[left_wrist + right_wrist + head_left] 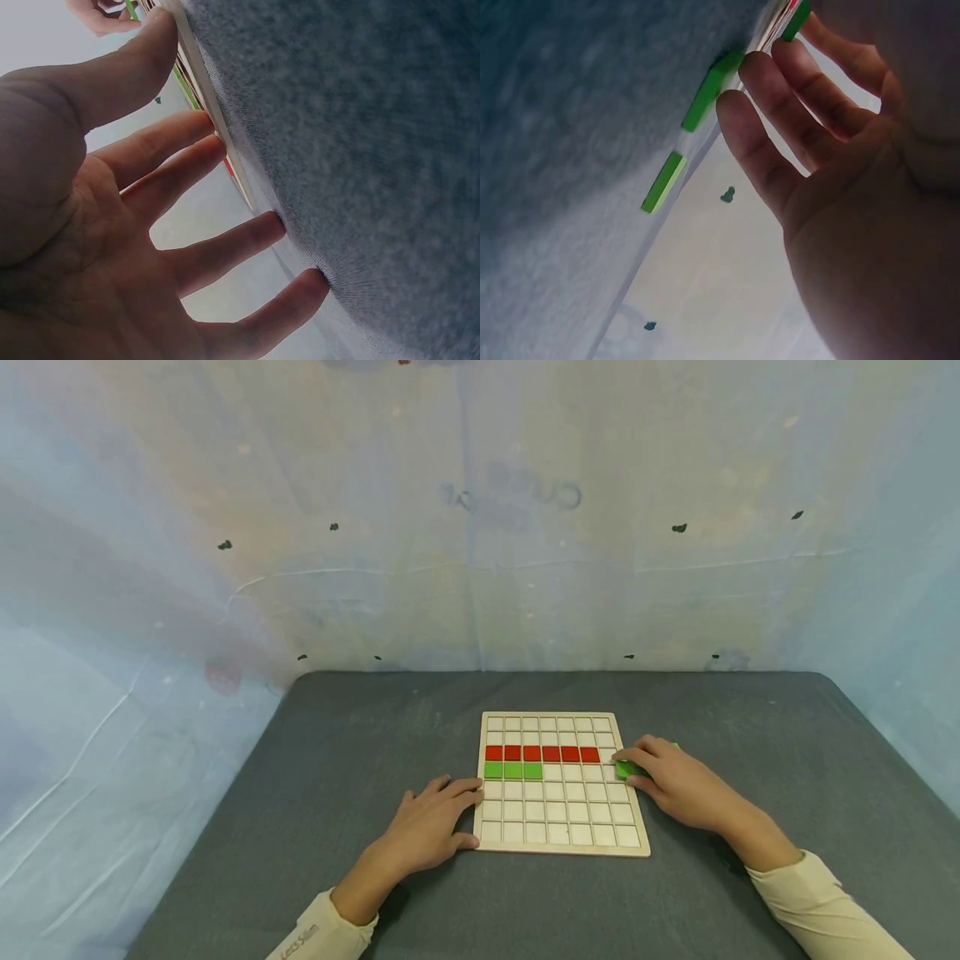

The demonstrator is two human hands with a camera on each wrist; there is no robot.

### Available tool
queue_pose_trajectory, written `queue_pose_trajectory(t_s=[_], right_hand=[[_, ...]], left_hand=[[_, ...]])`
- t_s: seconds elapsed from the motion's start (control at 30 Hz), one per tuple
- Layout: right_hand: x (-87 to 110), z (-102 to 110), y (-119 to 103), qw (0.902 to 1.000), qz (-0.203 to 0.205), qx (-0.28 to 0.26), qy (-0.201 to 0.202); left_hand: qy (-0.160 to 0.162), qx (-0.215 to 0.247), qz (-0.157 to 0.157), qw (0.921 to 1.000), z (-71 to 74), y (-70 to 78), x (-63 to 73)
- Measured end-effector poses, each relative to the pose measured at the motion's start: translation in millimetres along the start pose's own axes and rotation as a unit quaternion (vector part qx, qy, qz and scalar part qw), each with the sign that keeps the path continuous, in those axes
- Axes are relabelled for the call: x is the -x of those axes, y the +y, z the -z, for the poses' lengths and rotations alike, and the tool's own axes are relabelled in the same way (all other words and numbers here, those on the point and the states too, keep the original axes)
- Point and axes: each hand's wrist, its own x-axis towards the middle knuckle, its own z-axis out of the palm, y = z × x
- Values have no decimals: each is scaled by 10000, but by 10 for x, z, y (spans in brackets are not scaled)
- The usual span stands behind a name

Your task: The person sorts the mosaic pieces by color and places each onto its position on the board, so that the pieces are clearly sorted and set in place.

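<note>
A pale wooden grid board (562, 845) lies on the dark cloth. Several red square tiles (532, 753) run along one of its rows, and three green tiles (513, 770) fill the left end of the row below. My left hand (429, 827) rests at the board's left edge, thumb and two fingertips against it in the left wrist view, the other fingers spread on the cloth. At the right edge, my right hand (678, 783) pinches a green tile (796, 20) between thumb and fingers. Two more green tiles (662, 183) lie on the cloth beyond that hand, mostly hidden from the head view.
The grey cloth-covered table (360, 735) reaches back to a pale draped sheet (480, 568) with dark spots. Similar sheeting (97, 760) hangs along the left side.
</note>
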Motion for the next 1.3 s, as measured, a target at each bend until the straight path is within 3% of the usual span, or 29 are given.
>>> queue_pose_trajectory(t_s=[1.3], right_hand=[[-311, -127, -303, 9984, 548, -139, 13]], left_hand=[[135, 32, -14, 9999, 6, 15, 19]])
